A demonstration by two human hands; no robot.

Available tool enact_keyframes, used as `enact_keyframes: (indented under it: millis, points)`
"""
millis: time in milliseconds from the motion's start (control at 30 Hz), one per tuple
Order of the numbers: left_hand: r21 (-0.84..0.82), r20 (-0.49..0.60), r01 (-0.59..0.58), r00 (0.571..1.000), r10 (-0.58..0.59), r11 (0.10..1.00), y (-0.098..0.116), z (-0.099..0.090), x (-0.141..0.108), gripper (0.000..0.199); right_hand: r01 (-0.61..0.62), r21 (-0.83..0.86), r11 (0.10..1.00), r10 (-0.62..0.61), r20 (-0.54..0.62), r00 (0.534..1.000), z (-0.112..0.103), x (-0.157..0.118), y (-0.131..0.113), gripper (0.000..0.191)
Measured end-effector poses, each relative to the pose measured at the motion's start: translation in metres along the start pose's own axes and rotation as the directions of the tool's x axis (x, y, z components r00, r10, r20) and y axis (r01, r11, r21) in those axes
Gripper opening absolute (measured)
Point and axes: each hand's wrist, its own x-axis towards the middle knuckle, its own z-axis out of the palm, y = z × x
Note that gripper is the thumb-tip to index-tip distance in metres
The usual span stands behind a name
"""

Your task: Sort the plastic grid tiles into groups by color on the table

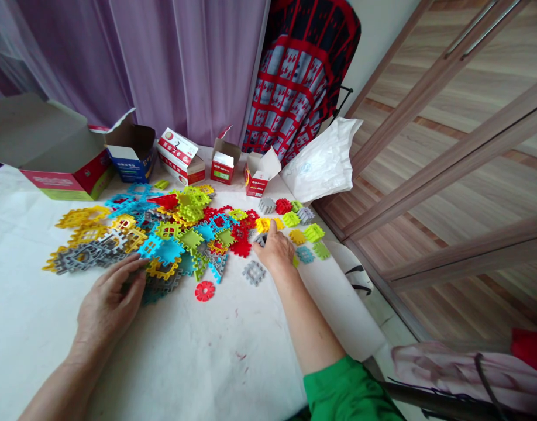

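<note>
A heap of interlocking plastic building pieces (167,248) in blue, yellow, green, red and grey covers the middle of the table. My left hand (108,301) rests at the heap's near left edge, fingers loosely bent and thumb apart, with nothing visible in it. My right hand (275,251) is right of the heap, its fingers bent at a dark grey piece (260,239) that they partly hide. Just beyond it lie yellow pieces (263,224). Small sorted stacks, such as a green stack (314,233) and a red stack (283,206), stand around that hand.
Along the back stand open boxes: a large red one (71,181), a blue one (130,166) and smaller red-and-white ones (256,182). A white bag (321,164) sits at the back right. Nearer me lie a grey piece (253,273) and a red flower-shaped disc (205,290).
</note>
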Motion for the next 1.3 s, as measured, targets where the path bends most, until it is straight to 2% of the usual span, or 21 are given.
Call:
enact_keyframes:
  millis: [233, 333, 400, 500, 600, 700, 800, 933, 1067, 1200, 1300]
  points:
    - [-0.003, -0.005, -0.001, 1.0, 0.001, 1.0, 0.002, 0.0, 0.0, 0.047, 0.01, -0.003, 1.0, -0.01, -0.009, 1.0, -0.001, 0.0, -0.002, 0.08]
    - [-0.017, -0.017, -0.011, 1.0, 0.011, 1.0, 0.002, 0.001, 0.0, 0.046, 0.026, 0.03, 0.999, -0.025, -0.053, 0.998, -0.006, -0.003, 0.002, 0.076]
    - [-0.021, -0.018, -0.014, 1.0, 0.013, 1.0, 0.001, 0.001, 0.001, 0.045, 0.084, 0.063, 0.994, -0.076, -0.127, 0.989, -0.01, -0.008, 0.01, 0.065]
    - [-0.017, -0.019, -0.013, 1.0, 0.013, 1.0, 0.001, 0.001, 0.001, 0.044, 0.247, 0.124, 0.961, -0.213, -0.236, 0.948, -0.013, -0.023, 0.024, 0.036]
    - [-0.019, -0.015, -0.026, 1.0, 0.026, 0.999, 0.002, 0.0, 0.0, 0.043, 0.338, 0.186, 0.923, -0.308, -0.171, 0.936, -0.008, -0.048, 0.034, 0.022]
    - [-0.016, -0.005, -0.027, 1.0, 0.027, 1.0, 0.003, -0.001, 0.0, 0.041, 0.342, 0.174, 0.924, -0.339, -0.044, 0.94, 0.002, -0.072, 0.034, 0.029]
    - [-0.012, 0.008, -0.019, 1.0, 0.019, 1.0, 0.004, -0.002, 0.001, 0.041, 0.325, 0.128, 0.937, -0.325, -0.026, 0.945, 0.01, -0.086, 0.03, 0.036]
    - [-0.007, 0.01, -0.026, 1.0, 0.026, 1.0, 0.005, -0.003, 0.001, 0.039, 0.282, 0.136, 0.95, -0.279, -0.039, 0.959, 0.016, -0.088, 0.027, 0.036]
    - [0.005, 0.021, -0.018, 1.0, 0.018, 1.0, 0.007, -0.004, 0.002, 0.04, 0.279, 0.228, 0.933, -0.272, -0.064, 0.96, 0.024, -0.084, 0.032, 0.045]
    - [0.01, 0.033, -0.006, 0.999, 0.005, 1.0, 0.006, -0.004, 0.002, 0.043, 0.301, 0.35, 0.887, -0.264, -0.149, 0.953, 0.034, -0.087, 0.038, 0.057]
    - [0.014, 0.03, 0.005, 1.0, -0.006, 1.0, 0.004, -0.003, 0.002, 0.045, 0.319, 0.4, 0.859, -0.244, -0.228, 0.943, 0.03, -0.083, 0.048, 0.062]
